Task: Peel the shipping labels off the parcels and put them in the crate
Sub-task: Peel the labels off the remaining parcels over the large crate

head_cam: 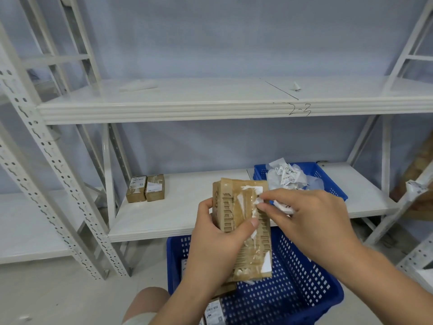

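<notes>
Left hand [212, 240] grips parcel [243, 221]; right hand [302, 216] pinches its label [257, 201]

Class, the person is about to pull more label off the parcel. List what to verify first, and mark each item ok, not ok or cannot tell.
1. Left hand grips the parcel, thumb across its face: ok.
2. Right hand pinches the label scrap at the parcel's upper edge: ok.
3. Parcel face free of label: not ok, white scraps remain.
4. Crate on the shelf stands open behind the hands, with peeled labels in it: ok.
5. Whether the scrap will come off in one piece: cannot tell.
</notes>
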